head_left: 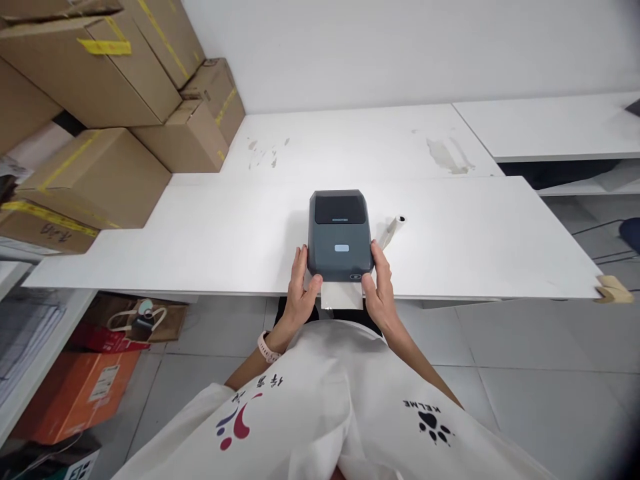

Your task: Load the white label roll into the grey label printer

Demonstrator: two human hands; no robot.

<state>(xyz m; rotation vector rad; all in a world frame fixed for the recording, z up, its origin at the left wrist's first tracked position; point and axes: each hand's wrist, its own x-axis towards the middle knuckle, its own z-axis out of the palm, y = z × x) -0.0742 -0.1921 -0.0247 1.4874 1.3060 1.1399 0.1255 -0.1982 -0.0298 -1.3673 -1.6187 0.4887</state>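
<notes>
A dark grey label printer [341, 230] sits near the front edge of the white table, with a dark window on top and a pale button. A strip of white label paper [342, 295] sticks out from its front, past the table edge. My left hand [302, 290] clasps the printer's left side, the thumb at its front corner. On the opposite side, my right hand [381, 290] grips it in the same way. Just right of the printer lies a small white roll [394, 228] with a dark end.
Cardboard boxes [95, 177] are stacked on the table's left end against the wall. Under the left side, an orange box [87, 387] and a bag [143, 323] rest on the floor. A brown pad [614, 289] covers the right table corner. Another white table [560, 127] adjoins at the right.
</notes>
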